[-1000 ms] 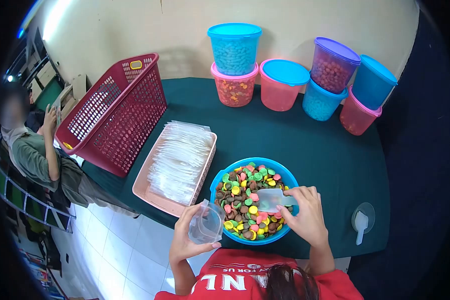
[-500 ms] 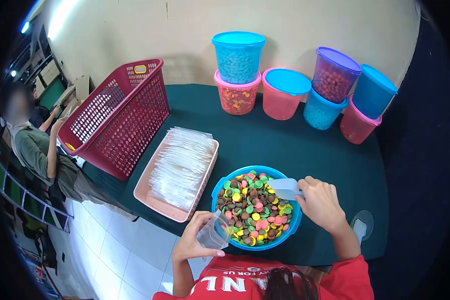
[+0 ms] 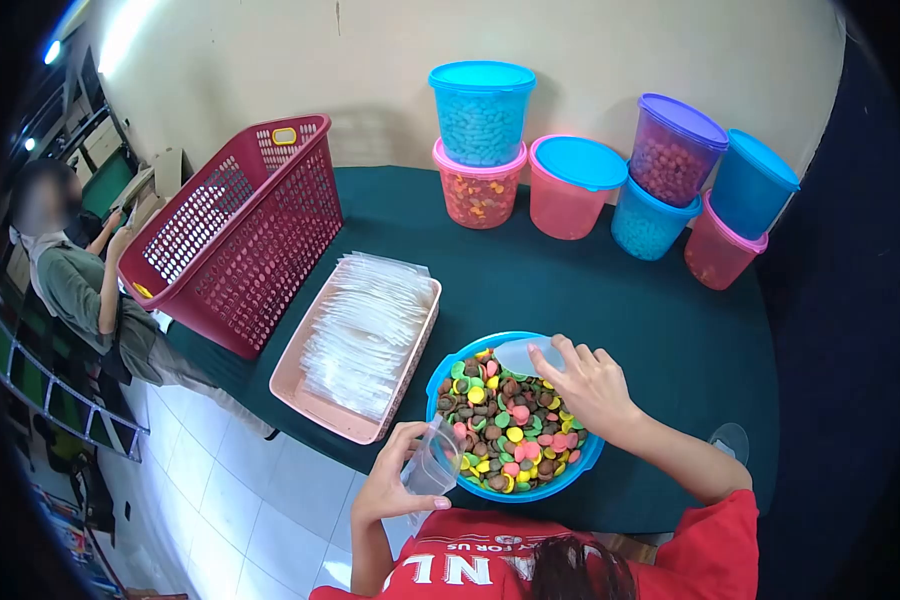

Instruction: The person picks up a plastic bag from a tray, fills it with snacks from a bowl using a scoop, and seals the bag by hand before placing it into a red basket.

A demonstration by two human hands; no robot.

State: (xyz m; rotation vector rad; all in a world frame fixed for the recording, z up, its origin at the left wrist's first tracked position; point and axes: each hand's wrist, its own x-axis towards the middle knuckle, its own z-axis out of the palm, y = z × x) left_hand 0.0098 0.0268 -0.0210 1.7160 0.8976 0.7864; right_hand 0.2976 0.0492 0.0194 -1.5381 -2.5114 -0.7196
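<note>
My right hand (image 3: pixel 592 385) is closed on a translucent plastic scoop (image 3: pixel 523 356), whose blade dips into the upper part of the blue tub (image 3: pixel 433 403). Small round sweets (image 3: pixel 515 432) in brown, green, yellow and pink fill this tub. At the tub's lower left, my left hand (image 3: pixel 395 483) grips a clear plastic pouch (image 3: pixel 435 462), its mouth held apart toward the sweets. I make out no sweets inside the pouch. Left of the tub, a pink tray (image 3: pixel 288 385) holds a stack of flat clear pouches (image 3: pixel 365 335).
A maroon basket (image 3: pixel 270 245) stands at the table's left. Lidded tubs line the back, including a stacked blue tub (image 3: pixel 482 115) and purple-lidded tub (image 3: pixel 675 150). A clear round disc (image 3: pixel 730 440) lies at right. Another person (image 3: pixel 80 290) stands beyond the basket.
My right hand has moved left and up over the tub, bringing the scoop into the sweets near the upper rim. My left hand and the pouch stay almost in place.
</note>
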